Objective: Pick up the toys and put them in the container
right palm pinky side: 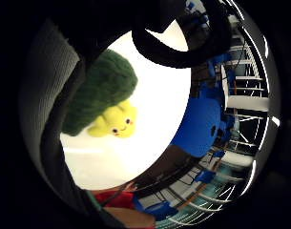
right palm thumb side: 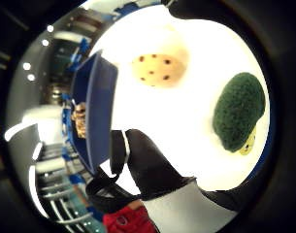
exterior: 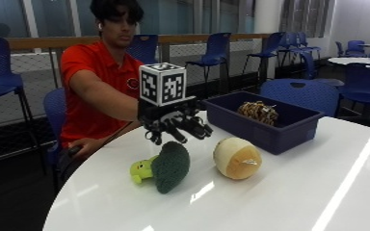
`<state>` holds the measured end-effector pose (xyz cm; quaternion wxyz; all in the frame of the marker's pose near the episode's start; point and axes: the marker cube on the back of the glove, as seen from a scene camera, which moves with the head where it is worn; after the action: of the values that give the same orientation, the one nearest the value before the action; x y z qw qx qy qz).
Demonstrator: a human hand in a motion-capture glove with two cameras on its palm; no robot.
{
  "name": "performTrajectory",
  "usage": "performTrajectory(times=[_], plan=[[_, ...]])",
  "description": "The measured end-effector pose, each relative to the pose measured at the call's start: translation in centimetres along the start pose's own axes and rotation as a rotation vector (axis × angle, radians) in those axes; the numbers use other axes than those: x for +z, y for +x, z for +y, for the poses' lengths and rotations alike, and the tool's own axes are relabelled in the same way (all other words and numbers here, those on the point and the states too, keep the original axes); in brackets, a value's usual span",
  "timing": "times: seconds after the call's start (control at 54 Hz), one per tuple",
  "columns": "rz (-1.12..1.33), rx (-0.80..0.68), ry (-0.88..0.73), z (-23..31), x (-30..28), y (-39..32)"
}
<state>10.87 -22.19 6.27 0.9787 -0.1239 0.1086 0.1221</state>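
hand: gloved right hand [exterior: 175, 126] is up in the air, just above the toys. Fingers [exterior: 198, 129] are spread and a bit bent, holding nothing.
broccoli toy: green w/ a yellow smiley face [exterior: 161, 166] [right palm pinky side: 104, 98] [right palm thumb side: 238, 112]. It lies on its side on the white table [exterior: 287, 192], right under the hand. Hand and toy are not touching. Face end points toward the person, green top toward the table's middle.
cookie toy: round, tan w/ dark dots [exterior: 236, 158] [right palm thumb side: 157, 69]. It sits on the table next to the broccoli, btwn it and the box. The hand is near it, but more over the broccoli.
box: dark blue bin [exterior: 265, 122] [right palm thumb side: 94, 111] on the table, past the cookie toy, close to it. One brown bumpy toy [exterior: 258, 112] [right palm thumb side: 80, 121] is inside already.
other hand: bare, down by the table edge [exterior: 85, 147], away from the toys.
behind: blue chairs [exterior: 300, 94] around other tables.
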Motion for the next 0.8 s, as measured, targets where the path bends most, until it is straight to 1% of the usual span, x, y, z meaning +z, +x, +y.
performTrajectory(times=[0.278,0.37,0.574,0.685,0.796], plan=[[0.010,0.053,-0.026,0.2,4.1,4.7],[0.008,0.058,-0.059,0.1,5.4,5.3],[-0.079,0.043,-0.120,-0.1,8.6,4.9],[-0.038,0.034,-0.084,-0.1,9.3,4.5],[-0.077,0.046,-0.058,0.0,9.4,4.8]])
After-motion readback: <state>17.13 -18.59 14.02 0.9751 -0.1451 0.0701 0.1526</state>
